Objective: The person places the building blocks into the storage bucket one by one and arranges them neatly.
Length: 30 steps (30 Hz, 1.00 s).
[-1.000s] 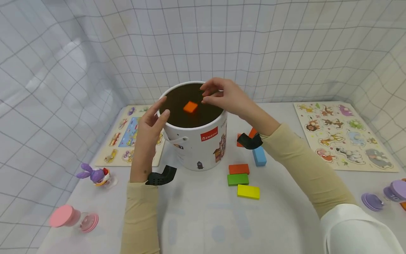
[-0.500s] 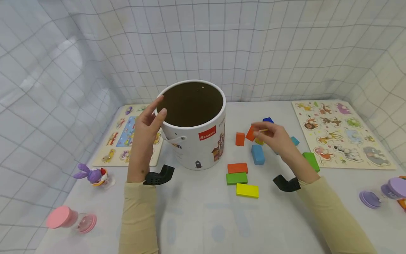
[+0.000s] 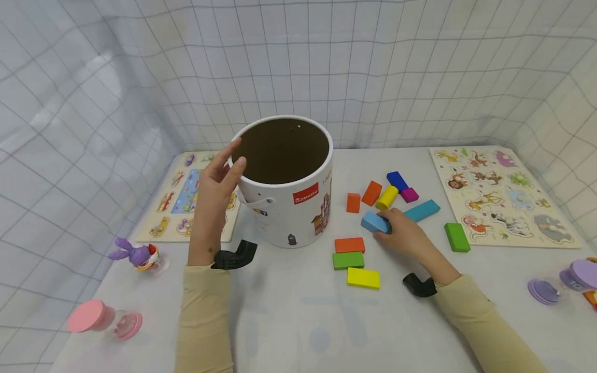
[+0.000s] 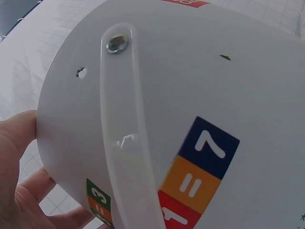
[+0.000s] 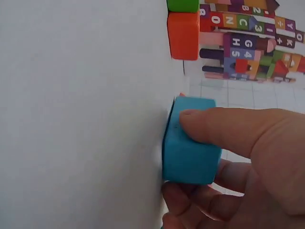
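A white printed bucket [image 3: 298, 217] stands upright on the table, its handle [image 4: 121, 119] hanging down the side. My left hand [image 3: 214, 189] rests at the bucket's left rim, with thumb and forefinger spread apart and their tips at the edge. My right hand [image 3: 403, 233] pinches a light blue block [image 5: 190, 148], the thumb on one face and the fingers around the opposite side, close to the tabletop. Beside it lie a yellow cylinder [image 3: 387, 197], a teal block [image 3: 422, 211] and an orange block [image 3: 372, 193].
Red [image 3: 349, 245], green [image 3: 347, 260] and yellow [image 3: 363, 278] blocks lie in front of the bucket. Another green block [image 3: 457, 237] is farther right. Wooden puzzle boards [image 3: 503, 199] flank the area. A purple rabbit toy [image 3: 135, 255] and pink lidded cup [image 3: 93, 316] lie left.
An orange block dropped into the bucket. My right hand moved from above the bucket to the loose blocks and took hold of the light blue block, turning it. My left hand stayed at the rim.
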Each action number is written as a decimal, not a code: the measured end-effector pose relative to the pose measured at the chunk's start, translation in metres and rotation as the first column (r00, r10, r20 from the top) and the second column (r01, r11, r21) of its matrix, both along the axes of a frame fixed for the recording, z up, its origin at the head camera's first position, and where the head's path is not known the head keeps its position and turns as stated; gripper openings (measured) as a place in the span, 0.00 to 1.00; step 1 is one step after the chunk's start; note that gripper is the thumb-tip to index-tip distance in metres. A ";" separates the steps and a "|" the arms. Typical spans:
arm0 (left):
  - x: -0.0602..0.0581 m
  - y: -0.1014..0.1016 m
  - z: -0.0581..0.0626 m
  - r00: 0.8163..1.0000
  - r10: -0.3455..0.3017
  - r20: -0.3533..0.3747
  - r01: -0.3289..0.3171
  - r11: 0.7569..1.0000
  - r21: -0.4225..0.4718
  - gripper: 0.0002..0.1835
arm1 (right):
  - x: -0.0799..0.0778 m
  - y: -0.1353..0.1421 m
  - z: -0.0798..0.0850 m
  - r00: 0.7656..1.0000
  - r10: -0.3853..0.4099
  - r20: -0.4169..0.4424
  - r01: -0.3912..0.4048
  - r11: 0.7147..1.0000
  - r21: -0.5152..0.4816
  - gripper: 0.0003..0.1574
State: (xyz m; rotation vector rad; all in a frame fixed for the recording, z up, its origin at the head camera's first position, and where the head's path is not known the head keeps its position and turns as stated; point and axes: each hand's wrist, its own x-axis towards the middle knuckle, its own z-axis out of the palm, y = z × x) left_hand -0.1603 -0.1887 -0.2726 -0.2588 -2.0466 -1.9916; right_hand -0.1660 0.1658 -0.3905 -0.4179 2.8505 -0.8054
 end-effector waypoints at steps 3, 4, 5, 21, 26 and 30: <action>-0.002 0.000 0.000 1.000 0.006 -0.005 -0.006 1.000 -0.004 0.24 | 0.001 0.011 0.006 1.000 -0.008 0.012 0.008 1.000 0.017 0.26; -0.002 0.001 0.000 1.000 0.008 -0.006 -0.008 1.000 -0.005 0.24 | 0.001 0.016 0.010 1.000 -0.005 0.018 0.005 1.000 0.023 0.26; -0.002 0.001 0.000 1.000 0.010 -0.007 -0.010 1.000 -0.008 0.24 | 0.002 0.021 0.014 1.000 0.001 0.021 -0.001 1.000 0.025 0.26; 0.000 0.001 -0.002 1.000 0.014 0.016 -0.014 1.000 -0.012 0.25 | -0.010 -0.045 0.151 0.987 0.106 -0.118 -0.151 0.852 -0.502 0.28; 0.002 0.000 -0.003 0.999 0.008 0.037 -0.008 1.000 -0.011 0.25 | -0.037 -0.092 0.173 0.972 0.190 -0.135 -0.228 0.893 -0.389 0.23; 0.003 -0.001 -0.001 0.999 0.015 0.046 -0.014 1.000 -0.027 0.25 | -0.057 -0.109 0.178 0.965 0.228 -0.131 -0.260 0.904 -0.338 0.17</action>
